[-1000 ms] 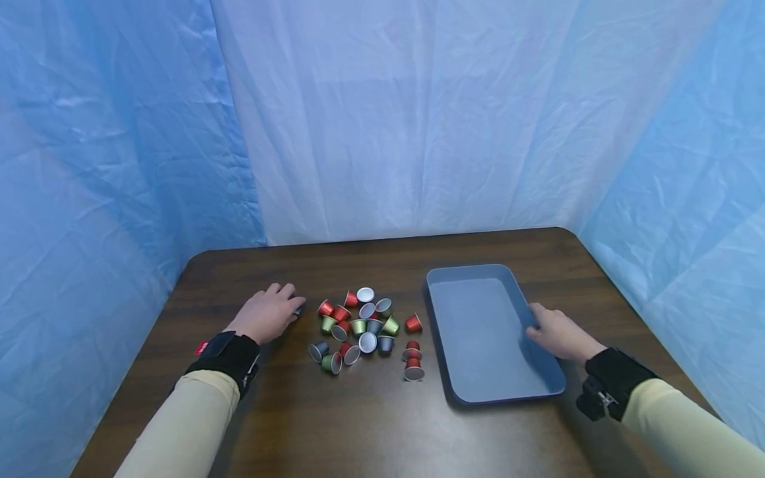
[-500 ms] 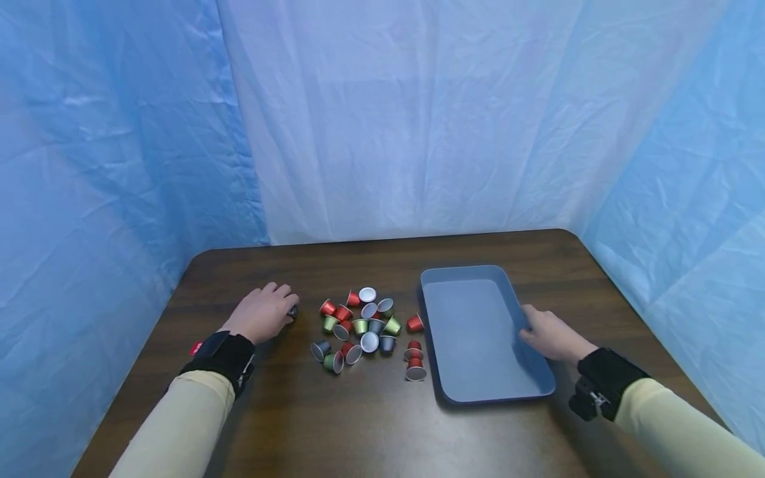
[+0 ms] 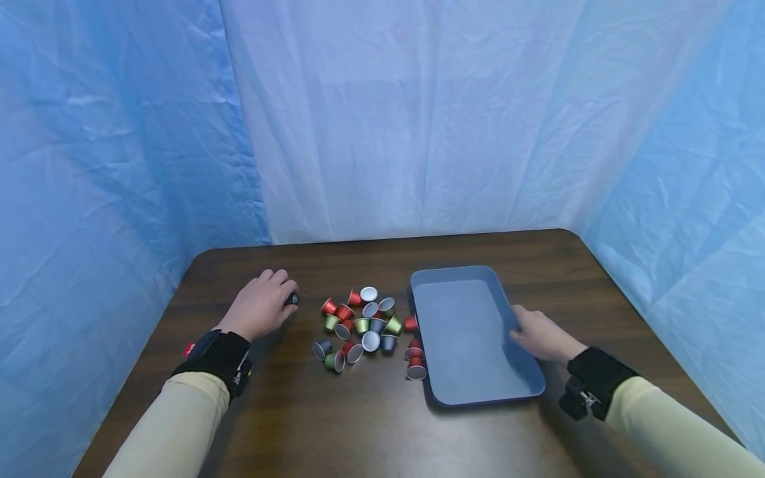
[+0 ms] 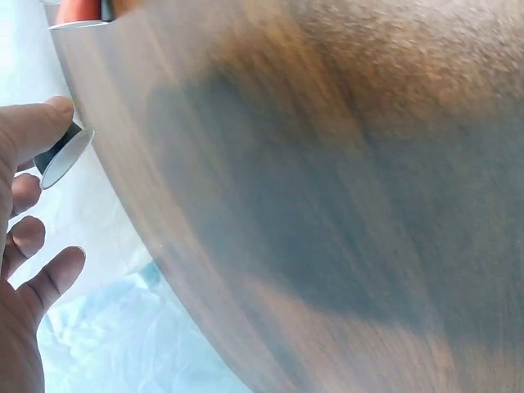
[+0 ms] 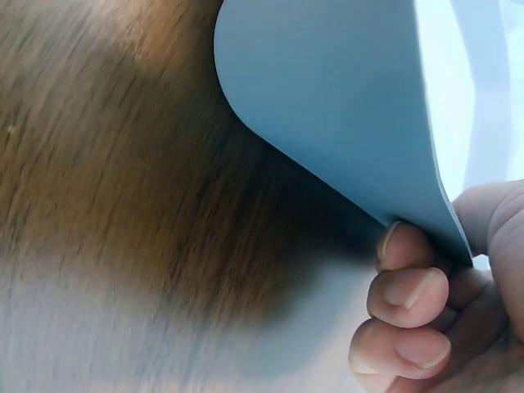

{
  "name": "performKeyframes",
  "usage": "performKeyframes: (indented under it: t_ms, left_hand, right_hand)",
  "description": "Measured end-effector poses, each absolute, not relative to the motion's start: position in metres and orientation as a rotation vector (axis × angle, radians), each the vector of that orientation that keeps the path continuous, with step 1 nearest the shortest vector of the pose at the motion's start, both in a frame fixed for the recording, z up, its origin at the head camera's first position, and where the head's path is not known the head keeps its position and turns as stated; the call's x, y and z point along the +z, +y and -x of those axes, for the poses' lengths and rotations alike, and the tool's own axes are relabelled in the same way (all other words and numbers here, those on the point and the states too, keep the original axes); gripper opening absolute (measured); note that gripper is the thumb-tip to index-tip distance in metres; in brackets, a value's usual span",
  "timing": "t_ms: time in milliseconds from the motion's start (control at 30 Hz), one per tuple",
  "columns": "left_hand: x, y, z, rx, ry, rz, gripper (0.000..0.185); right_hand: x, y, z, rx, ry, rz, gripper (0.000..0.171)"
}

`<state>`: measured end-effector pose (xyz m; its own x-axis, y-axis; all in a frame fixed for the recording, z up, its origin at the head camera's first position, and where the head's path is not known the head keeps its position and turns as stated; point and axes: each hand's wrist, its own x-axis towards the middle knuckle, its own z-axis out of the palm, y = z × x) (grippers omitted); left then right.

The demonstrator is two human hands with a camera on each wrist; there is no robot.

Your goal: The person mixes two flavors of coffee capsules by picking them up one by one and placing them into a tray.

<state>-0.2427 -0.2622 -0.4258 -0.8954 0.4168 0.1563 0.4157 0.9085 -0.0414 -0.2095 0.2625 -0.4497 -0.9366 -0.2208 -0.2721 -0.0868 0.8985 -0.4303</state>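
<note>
Slate-blue and bare inside, the tray (image 3: pixel 472 345) sits right of centre in the head view, its right rim gripped by your right hand (image 3: pixel 544 334), fingers curled beneath the edge, as the right wrist view shows. At left of centre, your left hand (image 3: pixel 257 305) pinches a dark capsule (image 3: pixel 292 299) at the fingertips, its pale lid showing in the left wrist view, the other fingers loosely spread. Between your hands, near mid-frame, a cluster of capsules (image 3: pixel 361 325), red, green and dark, lies strewn on the dark tabletop (image 3: pixel 335 425). Three more crowd the tray's left rim: an upper red capsule (image 3: pixel 410 323), a middle red capsule (image 3: pixel 414 350) and a lower red capsule (image 3: pixel 416 369); whether the rim touches or merely overhangs them cannot be told. That edge looks the likeliest trouble spot: shoving the tray toward the left of the frame could scatter all three into the cluster, while lowering its left rim onto them could leave it tilted. At left, your pinch appears slight; should it slip, the dark capsule, being round, could roll away from you toward the far edge.
</note>
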Motion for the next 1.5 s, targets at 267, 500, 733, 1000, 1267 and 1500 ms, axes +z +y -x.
performKeyframes:
  t_ms: [267, 500, 733, 1000, 1267, 1500]
  left_hand:
    - [-0.415, -0.254, 0.245, -0.108, -2.915, 0.592, 0.035]
    - [-0.403, -0.239, 0.244, -0.228, -2.895, 0.610, 0.031]
    - [-0.395, -0.212, 0.248, -0.305, -2.898, 0.635, 0.033]
    - [-0.384, -0.180, 0.250, -0.360, -2.929, 0.668, 0.035]
    - [-0.376, -0.155, 0.248, -0.408, -2.942, 0.698, 0.036]
    - [-0.371, -0.137, 0.249, -0.385, -2.918, 0.737, 0.034]
  right_hand:
    - [-0.452, 0.256, 0.209, -0.607, 2.745, 0.227, 0.055]
    - [-0.450, 0.250, 0.209, -0.612, 2.744, 0.211, 0.056]
    - [-0.450, 0.246, 0.208, -0.644, 2.715, 0.199, 0.055]
    - [-0.449, 0.241, 0.206, -0.679, 2.690, 0.180, 0.055]
    - [-0.448, 0.236, 0.202, -0.706, 2.675, 0.198, 0.055]
    - [-0.448, 0.232, 0.199, -0.738, 2.657, 0.205, 0.055]
